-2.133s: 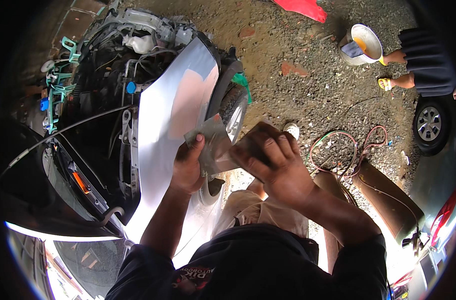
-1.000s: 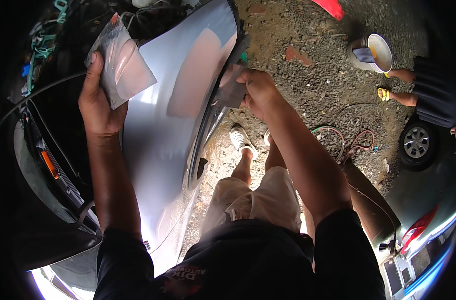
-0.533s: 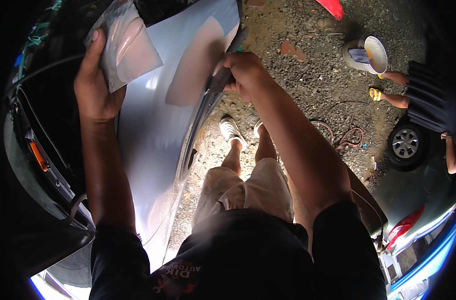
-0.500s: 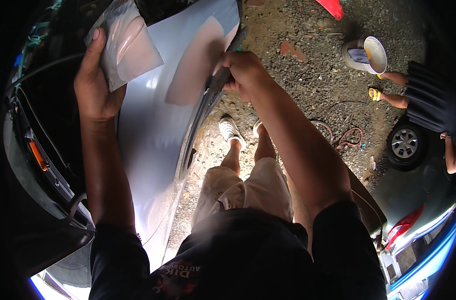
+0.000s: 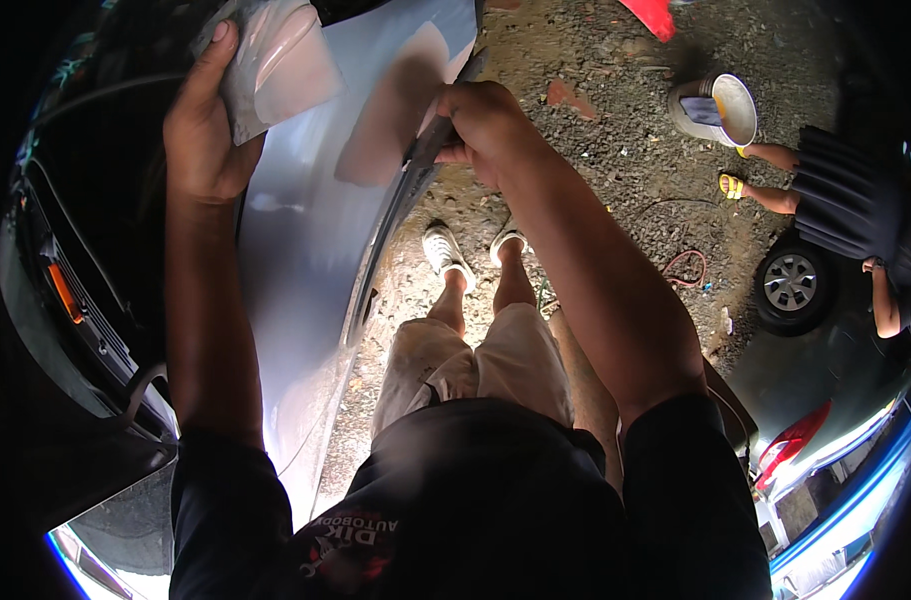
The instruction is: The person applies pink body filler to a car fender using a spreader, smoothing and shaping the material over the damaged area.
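My left hand (image 5: pixel 210 150) holds up a clear, flat sheet (image 5: pixel 283 65) smeared with pinkish filler paste, its thumb on the sheet's edge. Beneath it lies a grey car body panel (image 5: pixel 305 230), with a smooth pinkish filler patch (image 5: pixel 395 120) near its far end. At the panel's right edge, my right hand (image 5: pixel 483 130) is closed, fingers curled around a dark flat piece (image 5: pixel 431 142) that looks like a spreader. Part of that piece is hidden by the fingers, and I cannot tell whether it touches the panel.
Gravel ground (image 5: pixel 615 170) lies to the right. A white bucket (image 5: pixel 730 110) with a dark cloth over its rim stands there. Close by is another person's leg in a yellow sandal (image 5: pixel 732 187). A car wheel (image 5: pixel 790 282) and a reddish hose (image 5: pixel 687 268) are farther right.
The left hand and the filler sheet have shifted slightly right and up in the picture. My right hand has moved slightly up and left, still gripping the dark piece. The whole view has shifted a little.
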The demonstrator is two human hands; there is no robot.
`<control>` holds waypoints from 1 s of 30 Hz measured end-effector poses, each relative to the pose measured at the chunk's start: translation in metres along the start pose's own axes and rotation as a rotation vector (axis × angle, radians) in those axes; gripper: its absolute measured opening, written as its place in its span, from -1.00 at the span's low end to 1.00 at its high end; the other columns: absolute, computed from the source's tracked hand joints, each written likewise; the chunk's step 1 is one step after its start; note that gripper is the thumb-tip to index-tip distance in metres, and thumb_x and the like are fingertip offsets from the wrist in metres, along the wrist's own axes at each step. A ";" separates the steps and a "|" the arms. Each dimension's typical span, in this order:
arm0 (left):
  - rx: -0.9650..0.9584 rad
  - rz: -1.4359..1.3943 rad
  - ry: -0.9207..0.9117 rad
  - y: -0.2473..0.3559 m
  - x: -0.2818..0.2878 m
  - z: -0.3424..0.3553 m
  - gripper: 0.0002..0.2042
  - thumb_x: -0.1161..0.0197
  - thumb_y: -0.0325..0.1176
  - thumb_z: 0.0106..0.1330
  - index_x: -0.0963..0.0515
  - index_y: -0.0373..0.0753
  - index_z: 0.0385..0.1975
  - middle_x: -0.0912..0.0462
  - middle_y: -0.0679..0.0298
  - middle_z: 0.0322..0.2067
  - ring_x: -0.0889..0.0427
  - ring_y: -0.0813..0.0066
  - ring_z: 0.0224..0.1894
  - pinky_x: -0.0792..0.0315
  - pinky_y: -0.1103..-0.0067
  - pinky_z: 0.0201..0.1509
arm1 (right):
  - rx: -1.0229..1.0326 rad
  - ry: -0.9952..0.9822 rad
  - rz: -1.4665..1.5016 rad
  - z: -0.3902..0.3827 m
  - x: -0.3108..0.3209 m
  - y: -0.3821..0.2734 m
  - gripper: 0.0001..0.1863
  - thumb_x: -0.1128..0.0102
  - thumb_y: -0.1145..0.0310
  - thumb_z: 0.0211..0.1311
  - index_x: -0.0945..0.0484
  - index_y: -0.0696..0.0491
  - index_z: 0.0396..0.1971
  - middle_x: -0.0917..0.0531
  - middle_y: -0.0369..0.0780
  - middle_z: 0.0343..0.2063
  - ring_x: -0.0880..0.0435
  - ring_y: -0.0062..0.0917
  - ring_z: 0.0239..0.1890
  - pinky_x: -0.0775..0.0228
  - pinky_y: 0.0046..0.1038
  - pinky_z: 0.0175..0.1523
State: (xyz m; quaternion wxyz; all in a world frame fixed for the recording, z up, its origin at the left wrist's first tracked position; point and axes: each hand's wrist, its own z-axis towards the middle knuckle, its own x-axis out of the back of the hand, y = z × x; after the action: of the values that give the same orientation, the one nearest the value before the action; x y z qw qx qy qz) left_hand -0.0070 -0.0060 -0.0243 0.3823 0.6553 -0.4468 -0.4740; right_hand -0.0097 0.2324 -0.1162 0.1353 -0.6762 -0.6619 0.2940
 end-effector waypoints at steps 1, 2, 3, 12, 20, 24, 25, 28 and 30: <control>-0.006 -0.004 0.001 -0.001 -0.002 0.000 -0.47 -0.21 0.00 0.49 -0.45 -0.25 0.27 -0.63 0.23 0.09 -0.59 0.44 0.14 -0.44 0.50 0.25 | 0.012 -0.015 0.003 -0.002 0.002 -0.001 -0.75 -0.08 0.42 0.33 -0.59 0.27 -0.13 -0.73 -0.06 -0.25 -0.79 -0.32 -0.28 -0.73 -0.24 -0.11; -0.008 -0.009 0.004 -0.001 -0.003 0.000 -0.47 -0.21 0.00 0.48 -0.45 -0.25 0.27 -0.63 0.23 0.10 -0.59 0.44 0.14 -0.44 0.49 0.25 | 0.025 -0.029 0.007 -0.005 0.003 -0.001 -0.74 -0.07 0.42 0.33 -0.58 0.27 -0.12 -0.72 -0.05 -0.23 -0.79 -0.31 -0.26 -0.73 -0.23 -0.11; -0.008 -0.010 0.014 -0.001 -0.001 -0.001 -0.48 -0.22 0.00 0.48 -0.45 -0.25 0.26 -0.63 0.23 0.10 -0.59 0.44 0.14 -0.44 0.49 0.26 | 0.044 -0.026 0.030 -0.009 0.003 -0.001 -0.74 -0.05 0.43 0.33 -0.58 0.28 -0.12 -0.72 -0.05 -0.22 -0.79 -0.31 -0.25 -0.73 -0.23 -0.11; -0.006 -0.011 0.064 -0.001 0.006 0.001 -0.48 -0.22 -0.01 0.48 -0.47 -0.27 0.24 -0.64 0.21 0.08 -0.60 0.40 0.14 -0.46 0.46 0.26 | 0.030 0.022 0.227 0.003 0.068 0.027 -0.72 0.07 0.45 0.36 -0.52 0.29 -0.08 -0.71 -0.02 -0.17 -0.79 -0.24 -0.18 -0.69 -0.11 -0.10; -0.061 0.076 0.144 0.002 -0.003 -0.001 -0.43 -0.21 -0.01 0.48 -0.41 -0.31 0.31 -0.60 0.15 0.14 -0.57 0.34 0.20 -0.45 0.41 0.31 | 0.008 0.025 0.160 0.031 0.041 0.019 -0.74 0.05 0.44 0.36 -0.55 0.22 -0.08 -0.72 -0.03 -0.18 -0.79 -0.18 -0.20 -0.68 -0.05 -0.03; -0.087 0.143 0.198 0.005 -0.005 -0.004 -0.43 -0.18 0.00 0.50 -0.39 -0.31 0.32 -0.58 0.13 0.15 -0.58 0.35 0.20 -0.48 0.41 0.29 | -0.020 0.039 0.174 0.047 0.032 0.009 -0.77 0.02 0.44 0.34 -0.57 0.18 -0.12 -0.74 -0.02 -0.24 -0.79 -0.22 -0.21 -0.66 -0.03 -0.01; -0.077 0.127 0.178 0.005 -0.004 -0.004 -0.45 -0.18 -0.02 0.50 -0.41 -0.29 0.31 -0.59 0.17 0.14 -0.58 0.37 0.19 -0.47 0.43 0.27 | -0.031 0.033 0.168 0.051 0.032 0.008 -0.77 0.02 0.45 0.34 -0.56 0.18 -0.12 -0.74 -0.02 -0.24 -0.79 -0.21 -0.21 -0.67 -0.02 -0.02; -0.058 0.099 0.145 0.006 0.000 -0.003 -0.48 -0.18 -0.03 0.51 -0.42 -0.27 0.30 -0.60 0.20 0.13 -0.59 0.40 0.16 -0.47 0.47 0.25 | -0.044 0.021 0.144 0.054 0.030 0.004 -0.76 0.05 0.43 0.39 -0.54 0.19 -0.08 -0.71 -0.02 -0.20 -0.78 -0.18 -0.21 -0.70 -0.02 -0.04; -0.053 0.109 0.151 0.006 0.003 -0.003 -0.44 -0.18 -0.01 0.50 -0.41 -0.31 0.30 -0.61 0.14 0.12 -0.60 0.35 0.18 -0.48 0.43 0.29 | -0.027 0.028 0.126 0.054 0.026 0.000 -0.70 0.10 0.37 0.47 -0.53 0.19 0.01 -0.67 -0.02 -0.15 -0.75 -0.17 -0.20 -0.73 -0.05 -0.08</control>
State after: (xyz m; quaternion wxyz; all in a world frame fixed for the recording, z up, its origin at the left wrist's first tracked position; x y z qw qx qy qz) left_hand -0.0055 -0.0108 -0.0187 0.4575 0.6535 -0.4389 -0.4136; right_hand -0.0418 0.2463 -0.1645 0.1164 -0.7224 -0.6199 0.2834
